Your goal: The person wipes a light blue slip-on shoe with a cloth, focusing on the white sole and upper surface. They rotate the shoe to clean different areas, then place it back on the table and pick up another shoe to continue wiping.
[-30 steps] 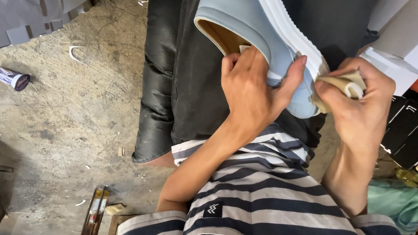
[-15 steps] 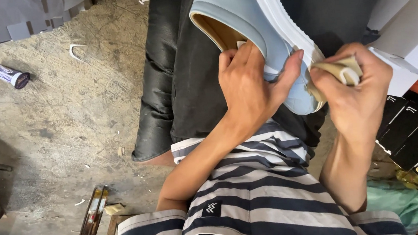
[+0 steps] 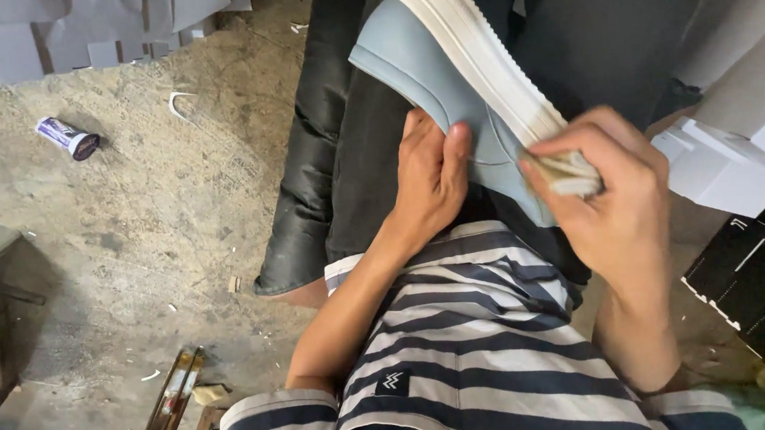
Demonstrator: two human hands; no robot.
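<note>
Gripping the blue shoe (image 3: 425,66), left hand (image 3: 430,179); right hand (image 3: 613,197) pinches apparently a cloth (image 3: 570,173).

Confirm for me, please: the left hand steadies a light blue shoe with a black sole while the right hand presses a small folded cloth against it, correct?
Not quite: the head view shows the light blue shoe has a white sole, not black. The left hand does steady it, and the right hand presses the small folded cloth against it.

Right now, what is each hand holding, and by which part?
The left hand grips the light blue shoe by its upper side. The right hand pinches a small folded cloth against the sole edge.
</note>
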